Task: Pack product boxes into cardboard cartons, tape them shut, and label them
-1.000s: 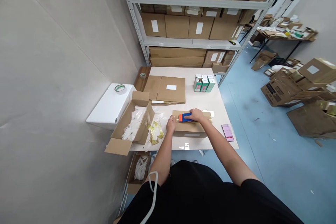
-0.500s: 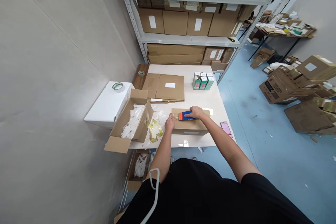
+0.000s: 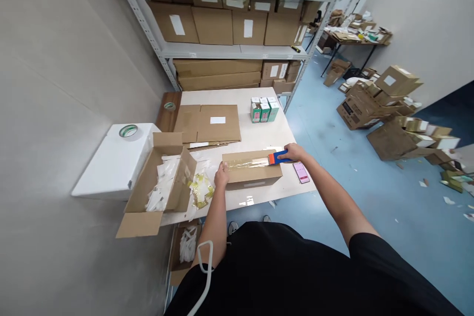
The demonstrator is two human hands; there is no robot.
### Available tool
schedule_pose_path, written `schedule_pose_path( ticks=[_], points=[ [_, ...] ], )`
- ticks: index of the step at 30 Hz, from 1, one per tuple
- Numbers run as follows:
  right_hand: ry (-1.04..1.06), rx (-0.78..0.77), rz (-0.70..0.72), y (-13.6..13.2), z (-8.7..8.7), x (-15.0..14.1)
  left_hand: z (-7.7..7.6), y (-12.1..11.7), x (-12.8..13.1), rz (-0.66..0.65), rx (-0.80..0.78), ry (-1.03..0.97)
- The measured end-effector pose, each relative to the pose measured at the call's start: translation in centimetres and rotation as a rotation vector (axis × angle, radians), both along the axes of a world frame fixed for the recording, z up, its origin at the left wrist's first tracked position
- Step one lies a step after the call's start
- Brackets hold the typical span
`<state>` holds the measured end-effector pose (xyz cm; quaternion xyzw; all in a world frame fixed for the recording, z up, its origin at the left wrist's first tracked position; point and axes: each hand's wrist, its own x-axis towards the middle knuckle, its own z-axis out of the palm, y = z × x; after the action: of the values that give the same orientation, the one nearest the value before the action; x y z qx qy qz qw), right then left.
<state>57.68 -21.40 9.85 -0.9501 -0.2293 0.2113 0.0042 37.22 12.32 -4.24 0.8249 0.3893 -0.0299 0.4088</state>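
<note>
A closed cardboard box [image 3: 252,174] lies on the white table [image 3: 255,138] in front of me, with a strip of clear tape along its top seam. My right hand [image 3: 294,152] is closed round a blue and orange tape dispenser [image 3: 278,157] at the box's right end. My left hand [image 3: 221,176] presses against the box's left end, fingers curled on the edge.
An open carton of white packets [image 3: 163,185] stands at the left, flattened cardboard [image 3: 209,122] behind, green-and-white small boxes [image 3: 263,109] further back. A pink phone [image 3: 301,172] lies by the table's right edge. Tape rolls [image 3: 129,131] sit at left. Shelving with cartons [image 3: 222,24] stands behind.
My right hand has drawn the tape dispenser from the box's left part to its right end, leaving tape along the top. The camera view swung right.
</note>
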Motion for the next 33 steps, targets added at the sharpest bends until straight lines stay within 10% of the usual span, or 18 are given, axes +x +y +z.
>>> schedule_pose_path(
  ticks=[8, 16, 25, 33],
  points=[
    [0.009, -0.013, -0.17, -10.4, -0.2, 2.0, -0.6, 0.6, 0.4, -0.002, 0.027, 0.009],
    [0.075, 0.052, -0.216, -12.4, -3.1, 2.6, -0.3, 0.2, 1.2, -0.021, 0.08, 0.024],
    [0.067, 0.041, -0.284, -18.6, -5.7, 2.8, 0.9, -6.3, 4.7, -0.093, 0.043, 0.029],
    [0.087, 0.08, -0.301, -19.6, -8.5, 3.1, 3.2, -12.6, 6.8, -0.281, 0.451, -0.055]
  ],
)
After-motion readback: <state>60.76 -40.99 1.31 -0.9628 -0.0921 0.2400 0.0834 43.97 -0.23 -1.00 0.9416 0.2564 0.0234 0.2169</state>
